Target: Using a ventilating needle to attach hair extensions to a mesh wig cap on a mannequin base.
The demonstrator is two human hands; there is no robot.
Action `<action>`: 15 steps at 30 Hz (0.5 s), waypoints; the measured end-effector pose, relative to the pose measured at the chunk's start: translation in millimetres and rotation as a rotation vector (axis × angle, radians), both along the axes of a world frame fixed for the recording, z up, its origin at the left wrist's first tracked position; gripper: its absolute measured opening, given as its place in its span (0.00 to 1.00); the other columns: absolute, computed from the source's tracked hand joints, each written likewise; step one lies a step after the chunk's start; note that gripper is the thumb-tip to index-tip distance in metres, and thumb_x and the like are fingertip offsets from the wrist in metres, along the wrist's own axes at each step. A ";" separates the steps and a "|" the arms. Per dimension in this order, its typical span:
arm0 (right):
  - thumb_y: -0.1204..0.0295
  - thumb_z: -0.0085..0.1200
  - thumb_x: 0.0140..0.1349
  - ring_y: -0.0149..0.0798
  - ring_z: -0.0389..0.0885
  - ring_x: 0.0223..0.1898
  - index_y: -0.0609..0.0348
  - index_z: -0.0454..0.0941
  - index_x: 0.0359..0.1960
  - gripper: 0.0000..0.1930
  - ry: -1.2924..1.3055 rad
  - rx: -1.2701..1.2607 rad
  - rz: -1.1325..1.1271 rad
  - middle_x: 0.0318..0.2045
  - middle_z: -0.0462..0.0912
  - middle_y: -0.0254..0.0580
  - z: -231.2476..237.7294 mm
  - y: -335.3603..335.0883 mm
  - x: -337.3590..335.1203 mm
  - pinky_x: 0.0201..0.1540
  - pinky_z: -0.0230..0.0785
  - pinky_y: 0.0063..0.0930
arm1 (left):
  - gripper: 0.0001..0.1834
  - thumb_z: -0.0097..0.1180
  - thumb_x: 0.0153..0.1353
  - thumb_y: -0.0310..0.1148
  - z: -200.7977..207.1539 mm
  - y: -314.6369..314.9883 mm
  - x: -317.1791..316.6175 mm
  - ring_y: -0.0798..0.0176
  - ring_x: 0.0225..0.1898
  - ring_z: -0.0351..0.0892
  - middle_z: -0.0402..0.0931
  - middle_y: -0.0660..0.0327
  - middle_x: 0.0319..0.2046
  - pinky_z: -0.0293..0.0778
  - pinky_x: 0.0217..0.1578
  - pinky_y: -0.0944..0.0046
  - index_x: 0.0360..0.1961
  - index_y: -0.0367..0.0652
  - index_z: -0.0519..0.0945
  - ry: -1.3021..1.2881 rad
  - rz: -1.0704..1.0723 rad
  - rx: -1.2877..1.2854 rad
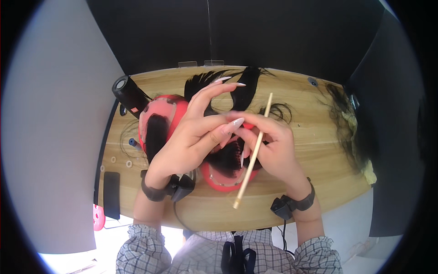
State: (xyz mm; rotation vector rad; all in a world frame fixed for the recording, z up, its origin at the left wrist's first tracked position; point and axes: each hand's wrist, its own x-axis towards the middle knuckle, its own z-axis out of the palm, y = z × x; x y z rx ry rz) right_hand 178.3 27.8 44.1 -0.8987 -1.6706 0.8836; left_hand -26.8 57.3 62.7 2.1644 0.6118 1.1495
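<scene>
My left hand [194, 137] reaches over two red head forms, its thumb and index finger pinched together against the fingertips of my other hand. Its remaining fingers stretch away. Anything in that pinch is too small to make out. My right hand [276, 146] holds a slim pale wooden stick [252, 157], which slants down toward me. Under both hands lies the nearer red head form [219, 183], with a mesh cap and dark hair [226, 162] on it, partly hidden. The second red head form [179, 109], at left, carries a black hair strip [156, 134].
A black cylindrical speaker [131, 95] stands at the back left. Long black hair [246, 91] lies behind my hands, and loose hair [342, 116] lines the right edge. Near the left edge are a black flat slab [112, 195], small rings [129, 164] and a blue-capped piece [133, 142].
</scene>
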 end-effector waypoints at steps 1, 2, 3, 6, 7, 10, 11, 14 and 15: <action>0.76 0.60 0.65 0.23 0.82 0.24 0.62 0.82 0.52 0.14 0.014 -0.027 0.033 0.29 0.85 0.37 -1.6 2.2 -0.2 0.26 0.72 0.18 | 0.18 0.52 0.71 0.35 -1.1 0.1 1.5 0.46 0.73 0.52 0.62 0.47 0.68 0.51 0.70 0.48 0.23 0.37 0.78 -0.034 -0.040 -0.015; 0.76 0.58 0.67 0.24 0.80 0.22 0.65 0.83 0.46 0.09 0.084 -0.108 0.045 0.27 0.85 0.39 1.0 0.9 -2.5 0.25 0.70 0.19 | 0.18 0.52 0.71 0.35 -2.3 -0.1 3.2 0.46 0.73 0.52 0.62 0.47 0.68 0.51 0.70 0.48 0.23 0.37 0.78 -0.032 -0.040 -0.018; 0.76 0.58 0.67 0.24 0.80 0.22 0.65 0.83 0.46 0.09 0.084 -0.107 0.043 0.27 0.85 0.39 -1.1 3.4 -0.5 0.25 0.70 0.19 | 0.19 0.50 0.72 0.34 -2.6 0.0 5.8 0.47 0.69 0.59 0.66 0.46 0.64 0.51 0.70 0.48 0.23 0.37 0.78 -0.193 -0.113 -0.115; 0.77 0.58 0.66 0.24 0.80 0.24 0.66 0.83 0.46 0.09 0.128 -0.241 0.059 0.29 0.86 0.39 -10.5 13.0 7.5 0.26 0.71 0.19 | 0.19 0.46 0.74 0.34 -7.2 8.0 -0.3 0.54 0.53 0.72 0.75 0.47 0.50 0.54 0.69 0.48 0.26 0.36 0.77 -0.440 -0.352 -0.283; 0.77 0.59 0.66 0.24 0.81 0.26 0.65 0.82 0.48 0.11 0.077 -0.183 0.001 0.32 0.86 0.40 -10.8 14.8 9.1 0.26 0.71 0.19 | 0.19 0.44 0.75 0.35 -8.3 6.6 -0.5 0.60 0.43 0.71 0.74 0.51 0.42 0.59 0.66 0.49 0.27 0.36 0.76 -0.498 -0.395 -0.322; 0.77 0.58 0.66 0.25 0.81 0.28 0.63 0.81 0.53 0.14 0.019 -0.177 -0.102 0.38 0.87 0.41 1.5 13.6 16.7 0.28 0.72 0.19 | 0.20 0.40 0.77 0.38 -10.3 4.1 -5.8 0.72 0.23 0.66 0.71 0.61 0.25 0.72 0.52 0.59 0.30 0.36 0.74 -0.548 -0.436 -0.466; 0.78 0.58 0.66 0.25 0.81 0.29 0.62 0.80 0.56 0.17 0.011 -0.228 -0.149 0.42 0.86 0.42 7.9 11.3 20.8 0.29 0.73 0.20 | 0.20 0.40 0.78 0.39 -10.3 3.5 -8.1 0.72 0.25 0.66 0.68 0.63 0.25 0.70 0.43 0.65 0.31 0.37 0.74 -0.479 -0.374 -0.507; 0.80 0.58 0.65 0.25 0.81 0.26 0.58 0.77 0.61 0.21 -0.012 -0.184 -0.151 0.47 0.85 0.44 20.6 2.3 31.2 0.28 0.73 0.21 | 0.20 0.40 0.78 0.40 -2.4 -3.3 -3.0 0.72 0.28 0.65 0.66 0.65 0.26 0.68 0.35 0.71 0.34 0.36 0.74 -0.340 -0.225 -0.518; 0.81 0.58 0.65 0.25 0.81 0.25 0.58 0.77 0.61 0.21 0.003 -0.167 -0.125 0.47 0.85 0.45 24.2 -1.6 31.6 0.27 0.73 0.21 | 0.19 0.41 0.78 0.40 -1.9 -4.4 -0.5 0.72 0.29 0.65 0.65 0.66 0.27 0.67 0.35 0.71 0.36 0.36 0.74 -0.270 -0.131 -0.492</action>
